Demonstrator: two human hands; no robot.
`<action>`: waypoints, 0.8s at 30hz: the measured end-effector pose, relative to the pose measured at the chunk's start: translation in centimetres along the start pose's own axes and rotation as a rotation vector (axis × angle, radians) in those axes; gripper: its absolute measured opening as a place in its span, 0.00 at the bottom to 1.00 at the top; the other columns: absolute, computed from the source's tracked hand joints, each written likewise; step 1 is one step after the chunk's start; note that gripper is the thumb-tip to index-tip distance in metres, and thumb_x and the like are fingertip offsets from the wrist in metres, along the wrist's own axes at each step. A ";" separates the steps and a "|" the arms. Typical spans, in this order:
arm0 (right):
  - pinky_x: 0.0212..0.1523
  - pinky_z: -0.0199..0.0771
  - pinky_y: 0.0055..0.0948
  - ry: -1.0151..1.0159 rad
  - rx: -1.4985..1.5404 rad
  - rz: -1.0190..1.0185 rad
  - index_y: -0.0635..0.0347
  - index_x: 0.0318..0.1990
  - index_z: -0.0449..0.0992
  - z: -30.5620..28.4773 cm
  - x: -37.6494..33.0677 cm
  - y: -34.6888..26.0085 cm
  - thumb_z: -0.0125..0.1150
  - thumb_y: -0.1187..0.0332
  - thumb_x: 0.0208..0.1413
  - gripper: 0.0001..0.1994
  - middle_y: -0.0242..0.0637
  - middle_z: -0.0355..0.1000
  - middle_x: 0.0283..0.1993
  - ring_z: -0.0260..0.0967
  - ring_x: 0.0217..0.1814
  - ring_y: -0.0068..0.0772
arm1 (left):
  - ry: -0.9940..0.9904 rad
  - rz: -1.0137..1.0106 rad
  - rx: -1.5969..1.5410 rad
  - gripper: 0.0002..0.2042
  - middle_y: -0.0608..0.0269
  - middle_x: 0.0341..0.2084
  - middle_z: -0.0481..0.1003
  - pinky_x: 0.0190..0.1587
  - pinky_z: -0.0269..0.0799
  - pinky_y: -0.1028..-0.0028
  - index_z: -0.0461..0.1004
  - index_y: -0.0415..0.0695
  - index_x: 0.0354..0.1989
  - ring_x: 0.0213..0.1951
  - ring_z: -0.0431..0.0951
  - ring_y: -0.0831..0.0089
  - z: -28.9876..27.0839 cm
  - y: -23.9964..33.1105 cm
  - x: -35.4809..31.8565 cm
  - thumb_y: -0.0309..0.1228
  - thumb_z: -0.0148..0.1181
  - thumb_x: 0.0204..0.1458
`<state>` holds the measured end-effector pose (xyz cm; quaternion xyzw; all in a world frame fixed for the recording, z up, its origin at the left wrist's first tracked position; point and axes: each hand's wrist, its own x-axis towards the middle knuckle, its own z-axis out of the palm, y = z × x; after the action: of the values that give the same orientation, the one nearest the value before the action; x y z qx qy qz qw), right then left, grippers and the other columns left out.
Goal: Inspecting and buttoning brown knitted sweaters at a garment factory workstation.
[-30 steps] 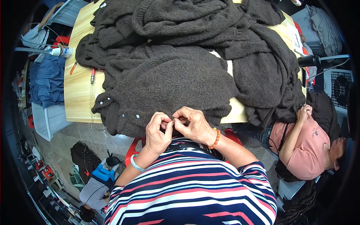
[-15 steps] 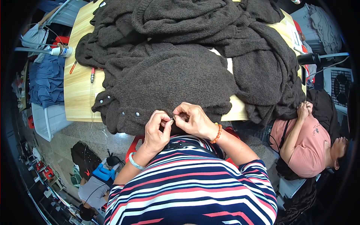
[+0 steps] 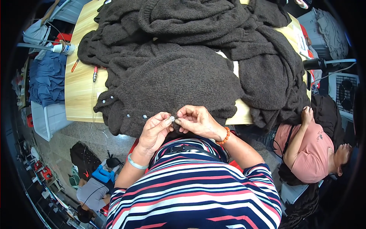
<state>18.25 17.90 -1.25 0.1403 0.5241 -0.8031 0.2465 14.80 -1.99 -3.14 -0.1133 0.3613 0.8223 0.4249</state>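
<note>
- The left hand (image 3: 154, 129) has its fingers pinched around a silvery button (image 3: 172, 119) at the near edge of a dark knit garment (image 3: 175, 82).
- The right hand (image 3: 197, 121) has narrowed fingers beside it, grip unclear.
- The garment overhangs the counter (image 3: 82, 97).

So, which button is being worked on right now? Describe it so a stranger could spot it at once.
Start with the pale wooden table and the dark brown knit garment overhanging its near edge. There, the left hand and right hand nearly meet around a small, round, sparkly button. Unlike the similar shiny buttons to its left, it alone sits between the hands.
</note>
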 end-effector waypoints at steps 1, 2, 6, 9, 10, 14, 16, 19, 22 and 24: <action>0.27 0.68 0.17 -0.015 -0.106 -0.059 0.66 0.36 0.72 -0.2 0.1 0.3 0.62 0.70 0.57 0.08 0.29 0.71 0.28 0.68 0.26 0.14 | -0.001 -0.015 -0.010 0.04 0.66 0.36 0.75 0.42 0.71 0.80 0.73 0.41 0.41 0.37 0.74 0.80 0.2 0.1 -0.1 0.24 0.58 0.58; 0.27 0.68 0.18 -0.033 -0.213 -0.121 0.66 0.36 0.71 -0.3 0.3 0.5 0.62 0.70 0.56 0.08 0.29 0.71 0.28 0.67 0.26 0.14 | -0.003 -0.025 -0.018 0.04 0.66 0.36 0.75 0.42 0.71 0.80 0.73 0.41 0.40 0.37 0.74 0.81 0.3 0.3 0.0 0.24 0.58 0.58; 0.30 0.70 0.27 0.025 -0.658 -0.434 0.68 0.35 0.70 -0.5 -0.1 -0.4 0.61 0.74 0.51 0.07 0.40 0.68 0.31 0.68 0.29 0.25 | -0.033 0.155 0.484 0.05 0.64 0.37 0.72 0.44 0.68 0.77 0.71 0.41 0.37 0.40 0.72 0.78 0.2 -0.2 -0.7 0.22 0.60 0.55; 0.33 0.69 0.24 -0.017 -0.637 -0.344 0.66 0.34 0.71 -1.2 -1.4 -2.6 0.61 0.76 0.52 0.05 0.34 0.68 0.31 0.67 0.31 0.24 | 0.060 0.728 1.396 0.17 0.56 0.42 0.70 0.50 0.66 0.64 0.72 0.43 0.40 0.45 0.71 0.62 2.0 0.8 -1.4 0.26 0.70 0.41; 0.33 0.68 0.25 -0.077 -0.528 -0.355 0.66 0.33 0.71 -1.6 -2.2 -3.5 0.61 0.77 0.51 0.05 0.35 0.69 0.31 0.67 0.31 0.25 | 0.136 0.783 1.543 0.24 0.53 0.47 0.69 0.56 0.59 0.56 0.71 0.43 0.46 0.53 0.67 0.53 2.8 1.2 -1.4 0.27 0.72 0.36; 0.36 0.69 0.27 -0.286 -0.300 -0.471 0.67 0.31 0.73 -2.8 -5.0 -7.4 0.62 0.81 0.46 0.05 0.43 0.71 0.34 0.69 0.35 0.31 | 0.224 0.815 1.828 0.25 0.54 0.43 0.74 0.59 0.59 0.56 0.71 0.40 0.49 0.51 0.72 0.55 1.1 3.6 -0.4 0.27 0.68 0.39; 0.36 0.70 0.26 -0.204 -0.393 -0.578 0.65 0.35 0.75 -3.6 -5.2 -8.1 0.69 0.77 0.44 0.11 0.47 0.70 0.44 0.71 0.34 0.31 | 0.150 0.698 1.365 0.19 0.59 0.37 0.77 0.52 0.68 0.67 0.74 0.37 0.44 0.44 0.77 0.66 1.0 4.2 -0.3 0.22 0.67 0.40; 0.45 0.75 0.30 0.067 -0.919 -0.365 0.61 0.66 0.60 -2.8 -4.8 -10.1 0.73 0.71 0.43 0.40 0.50 0.49 0.72 0.73 0.47 0.38 | -0.121 0.591 0.954 0.16 0.55 0.41 0.76 0.48 0.72 0.72 0.73 0.32 0.44 0.43 0.77 0.70 6.0 6.6 -1.5 0.20 0.65 0.45; 0.57 0.71 0.39 0.112 -1.069 -0.521 0.59 0.67 0.59 -3.3 -3.1 -7.1 0.63 0.64 0.50 0.35 0.51 0.59 0.67 0.63 0.66 0.53 | -0.745 0.620 0.769 0.17 0.44 0.43 0.75 0.48 0.72 0.60 0.73 0.30 0.44 0.44 0.77 0.52 10.6 6.8 -0.7 0.26 0.67 0.49; 0.58 0.70 0.37 0.007 -0.969 -0.470 0.69 0.60 0.66 -4.1 -3.0 -7.0 0.61 0.62 0.51 0.30 0.54 0.68 0.59 0.68 0.61 0.51 | -0.737 0.822 0.876 0.22 0.50 0.46 0.74 0.55 0.67 0.60 0.72 0.33 0.49 0.50 0.74 0.52 11.3 5.8 0.0 0.28 0.70 0.46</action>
<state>16.85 24.68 3.98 -0.1078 0.8526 -0.5025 0.0951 11.64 3.63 7.84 0.4995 0.5052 0.6800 0.1811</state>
